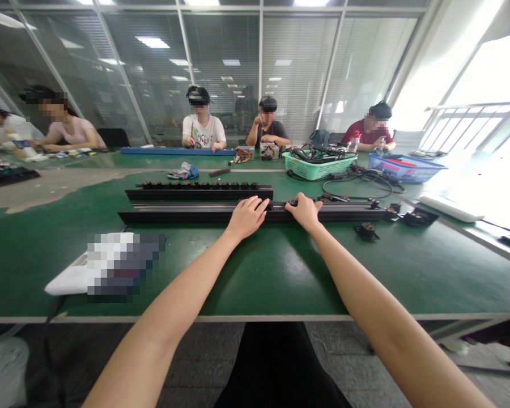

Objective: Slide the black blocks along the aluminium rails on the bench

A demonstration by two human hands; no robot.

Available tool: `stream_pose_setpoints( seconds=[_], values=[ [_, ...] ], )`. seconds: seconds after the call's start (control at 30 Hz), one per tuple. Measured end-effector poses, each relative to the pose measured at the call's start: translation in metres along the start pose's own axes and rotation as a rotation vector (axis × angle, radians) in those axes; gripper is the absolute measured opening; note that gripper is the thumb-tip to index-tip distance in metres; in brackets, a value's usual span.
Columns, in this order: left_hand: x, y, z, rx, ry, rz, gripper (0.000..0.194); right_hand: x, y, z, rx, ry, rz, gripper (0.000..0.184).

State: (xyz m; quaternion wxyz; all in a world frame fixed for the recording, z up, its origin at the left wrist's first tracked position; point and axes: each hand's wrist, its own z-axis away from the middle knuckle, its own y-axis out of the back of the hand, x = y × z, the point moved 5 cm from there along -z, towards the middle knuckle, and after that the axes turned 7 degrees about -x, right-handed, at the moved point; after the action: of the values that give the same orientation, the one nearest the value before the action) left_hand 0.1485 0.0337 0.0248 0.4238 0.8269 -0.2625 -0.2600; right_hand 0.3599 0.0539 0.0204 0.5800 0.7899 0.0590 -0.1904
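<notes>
A long black rail (187, 215) lies across the green table (280, 272) in front of me. My left hand (247, 216) rests on its top near the middle, fingers curled over it. Just to the right, my right hand (305, 210) grips the same rail, fingers closed over a small black part on it. Behind lies a second black rail (198, 192) with a row of black sockets along its top. Both my arms are stretched far forward.
A white device (70, 277) lies at the near left. Loose black parts (368, 230) and cables (357, 184) lie right, beyond them a green basket (318, 166) and a blue basket (406, 168). Several people sit at the far side and left.
</notes>
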Motion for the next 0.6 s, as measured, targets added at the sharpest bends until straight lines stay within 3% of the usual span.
stream_pose_setpoints(
  seconds=[0.6],
  values=[
    [0.0004, 0.0004, -0.0002, -0.01, 0.004, 0.008, 0.046, -0.0002, 0.002, -0.0003, -0.027, -0.02, 0.011, 0.022]
  ],
)
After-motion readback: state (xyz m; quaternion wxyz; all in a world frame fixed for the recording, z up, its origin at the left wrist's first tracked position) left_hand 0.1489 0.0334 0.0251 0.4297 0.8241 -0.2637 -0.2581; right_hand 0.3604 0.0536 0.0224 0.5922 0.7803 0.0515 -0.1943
